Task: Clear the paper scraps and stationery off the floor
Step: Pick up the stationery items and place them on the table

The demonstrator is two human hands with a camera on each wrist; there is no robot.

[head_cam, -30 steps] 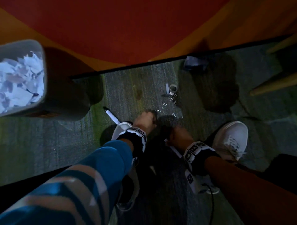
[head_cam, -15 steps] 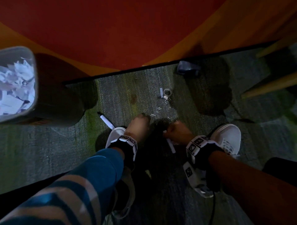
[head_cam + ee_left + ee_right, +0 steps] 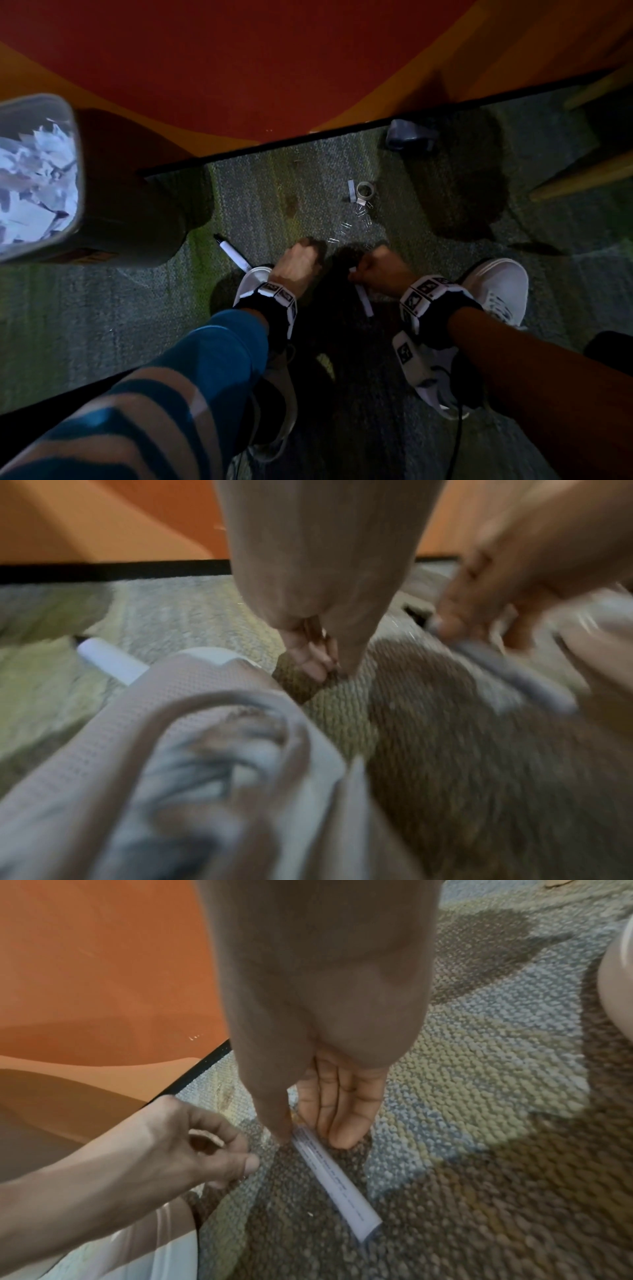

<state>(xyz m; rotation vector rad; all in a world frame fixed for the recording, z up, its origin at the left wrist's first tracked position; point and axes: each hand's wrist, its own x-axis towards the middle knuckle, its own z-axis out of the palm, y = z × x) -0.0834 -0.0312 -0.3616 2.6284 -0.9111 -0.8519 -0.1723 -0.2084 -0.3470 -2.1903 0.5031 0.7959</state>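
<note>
Sleeve [image 3: 144, 404] with blue and pale stripes fills the lower left of the head view. It ends at a black wrist band. A bare arm comes in from the lower right with the same kind of band. Two white shoes [image 3: 493, 291] stand on the grey carpet [image 3: 102, 308], one under each wrist.

In the middle of the frame both hands reach down to the carpet, close together. The right hand [image 3: 380, 270] pinches one end of a white marker [image 3: 363, 301] between thumb and fingers. The marker's other end points back toward the person and lies low by the carpet. The left hand [image 3: 298, 263] has its fingers [image 3: 308, 653] bunched, tips together, touching the carpet. I cannot tell if it holds something small.

Just past the hands, little shiny paper clips [image 3: 346, 228] lie spread out. A bit farther lie a small roll of tape [image 3: 364, 189] and a short white stick [image 3: 351, 190], side by side. Another white pen [image 3: 233, 255] with a black tip lies left of the left hand. Its near end goes under the left shoe.

At the left edge stands a bin [image 3: 113, 205] full of white paper scraps [image 3: 34, 178]. At the top is an orange and red wall [image 3: 239, 61]. By its black base, upper right, sits a dark blue-grey thing [image 3: 407, 137] I cannot make out.
</note>
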